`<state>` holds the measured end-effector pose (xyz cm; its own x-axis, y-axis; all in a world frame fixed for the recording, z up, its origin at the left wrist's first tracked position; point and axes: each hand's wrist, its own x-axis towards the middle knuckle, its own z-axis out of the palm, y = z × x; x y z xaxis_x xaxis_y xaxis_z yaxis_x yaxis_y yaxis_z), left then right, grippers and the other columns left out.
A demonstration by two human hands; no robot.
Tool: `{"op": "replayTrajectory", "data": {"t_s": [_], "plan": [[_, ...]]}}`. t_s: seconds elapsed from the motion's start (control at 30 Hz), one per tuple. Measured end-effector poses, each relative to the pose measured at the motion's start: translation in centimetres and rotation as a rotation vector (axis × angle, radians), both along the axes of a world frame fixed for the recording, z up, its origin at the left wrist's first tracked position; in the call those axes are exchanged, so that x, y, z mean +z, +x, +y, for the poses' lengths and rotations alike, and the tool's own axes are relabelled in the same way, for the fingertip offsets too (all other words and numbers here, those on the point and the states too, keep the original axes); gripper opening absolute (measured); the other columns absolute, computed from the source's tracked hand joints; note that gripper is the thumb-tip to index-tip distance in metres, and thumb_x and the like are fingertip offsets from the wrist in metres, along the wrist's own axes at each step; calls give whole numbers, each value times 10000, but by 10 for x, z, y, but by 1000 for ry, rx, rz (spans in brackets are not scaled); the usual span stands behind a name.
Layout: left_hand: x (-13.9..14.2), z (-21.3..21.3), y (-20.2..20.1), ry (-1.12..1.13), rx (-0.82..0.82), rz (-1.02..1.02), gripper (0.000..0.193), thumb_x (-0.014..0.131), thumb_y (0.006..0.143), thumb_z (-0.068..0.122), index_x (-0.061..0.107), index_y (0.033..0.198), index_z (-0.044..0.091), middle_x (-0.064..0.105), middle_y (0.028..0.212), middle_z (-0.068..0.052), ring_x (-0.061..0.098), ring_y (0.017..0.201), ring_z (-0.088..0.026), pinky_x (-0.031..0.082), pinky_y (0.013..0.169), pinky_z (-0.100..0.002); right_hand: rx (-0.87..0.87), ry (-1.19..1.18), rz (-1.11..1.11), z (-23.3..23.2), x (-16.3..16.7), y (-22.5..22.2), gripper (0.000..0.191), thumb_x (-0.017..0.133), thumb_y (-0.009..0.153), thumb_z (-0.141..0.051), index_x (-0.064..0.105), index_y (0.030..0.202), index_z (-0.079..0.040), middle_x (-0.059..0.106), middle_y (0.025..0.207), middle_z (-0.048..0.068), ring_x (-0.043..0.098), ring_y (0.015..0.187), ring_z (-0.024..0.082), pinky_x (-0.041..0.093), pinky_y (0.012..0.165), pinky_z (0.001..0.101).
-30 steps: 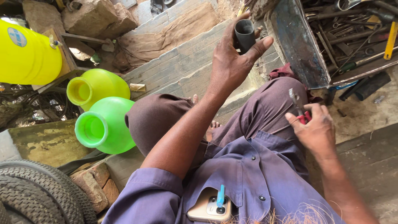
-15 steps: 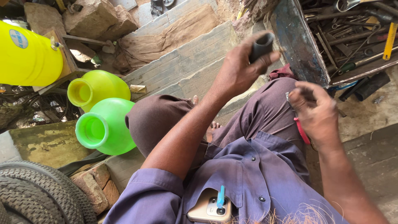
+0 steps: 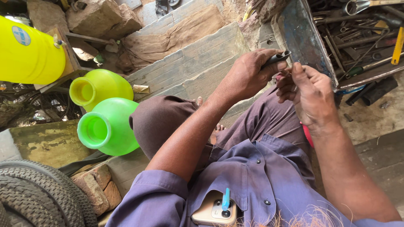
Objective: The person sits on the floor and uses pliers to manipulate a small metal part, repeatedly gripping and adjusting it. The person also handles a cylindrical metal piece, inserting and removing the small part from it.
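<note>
Left hand (image 3: 248, 73) gripping black rubber piece (image 3: 277, 58), right hand (image 3: 309, 94) perhaps pinching its edge

Bright daylight is flooding the scene, glaring off the yellow drum (image 3: 29, 50) at far left and the green jug (image 3: 107, 126). Soft shadows are pooling under the knees. Focus is holding sharp (edges are bending slightly).

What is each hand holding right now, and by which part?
The left hand grips a short black rubber tube around its lower part, leaving the open end clear. The right hand pinches something too small to identify beside that end.
</note>
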<state>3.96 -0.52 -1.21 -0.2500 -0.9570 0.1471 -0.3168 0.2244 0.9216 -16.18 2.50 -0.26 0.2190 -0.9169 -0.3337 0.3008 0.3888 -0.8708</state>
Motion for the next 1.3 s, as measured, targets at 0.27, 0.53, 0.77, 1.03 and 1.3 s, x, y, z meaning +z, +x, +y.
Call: {"op": "replayTrajectory", "data": {"t_s": [0.27,0.53,0.77,1.03,1.3], "plan": [[1,-2,0,-46,97,-125,323,648,978,321,724,1155,61,728,1020,-130,734,929,-307,575,780,-421,35,30,-133,-7,5,8,302,704,1020,-182,633,1248,3,710,1010,96,691,847,188,589,721,337],[6,-1,1,8,50,-140,279,623,985,325,741,1107,104,726,983,-102,744,903,-268,584,787,-410,58,8,-27,-5,-2,7,270,663,1051,-165,622,1279,-28,701,1073,91,675,885,183,569,778,341],[9,2,2,-59,94,-137,280,653,957,316,733,1121,104,722,989,-114,727,914,-302,573,775,-426,116,29,-109,-9,-3,6,255,665,1051,-134,618,1269,-11,694,1056,89,673,895,175,574,790,363],[11,1,5,-59,78,-195,284,649,954,326,735,1113,107,723,964,-105,725,898,-296,566,760,-435,175,62,-192,-13,-9,3,259,654,1050,-142,610,1269,-11,690,1052,105,677,900,189,566,817,370],[13,1,7,-49,84,-190,269,654,946,333,747,1057,107,720,922,-114,724,865,-305,563,743,-441,163,96,-184,-14,-19,5,204,704,1072,-133,643,1246,-49,679,1013,72,634,860,167,513,763,335]]}}
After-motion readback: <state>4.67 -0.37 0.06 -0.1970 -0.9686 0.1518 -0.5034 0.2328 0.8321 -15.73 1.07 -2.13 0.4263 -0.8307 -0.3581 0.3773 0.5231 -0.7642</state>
